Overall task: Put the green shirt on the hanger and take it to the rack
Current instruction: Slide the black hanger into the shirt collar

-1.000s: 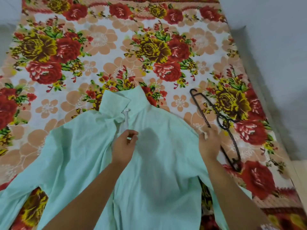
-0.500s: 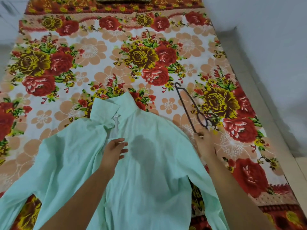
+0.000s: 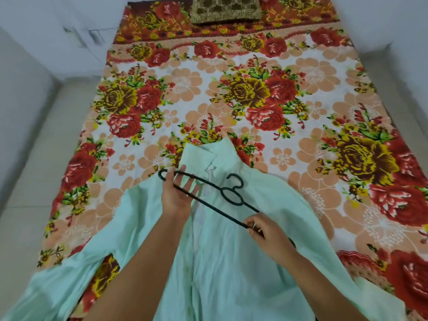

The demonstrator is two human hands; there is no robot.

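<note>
The task is being judged as at an early stage. The hanger (image 3: pixel 222 192) is being held above the chest of the green shirt (image 3: pixel 231 262), but no part of it is being passed into the garment: both hanger arms and the hook are showing outside the fabric. The green shirt is lying spread front-up on the bed (image 3: pixel 254 77), with its collar (image 3: pixel 208 156) pointing away from the person and a sleeve spread to each side. A pale strip down the front is suggesting an open placket, though this cannot be told for certain. By this reading, 3 steps are left: the hanger arms being slid into the shoulders, the shirt being lifted, and the shirt being carried to the rack, which is not being shown in the view.

The hanger is being carried at a slant between the 2 hands, its hook pointing toward the collar. Its right arm is being pinched by the curled fingers and thumb of the right hand (image 3: pixel 266 230), over the chest of the shirt. Its left end is being touched by the left hand (image 3: pixel 178 193), whose fingers are being held straight and spread across the 2 bars there. Whether any finger is being threaded through that end cannot be told. The left hand is hovering just below the collar. Neither hand is gripping the shirt.
</note>
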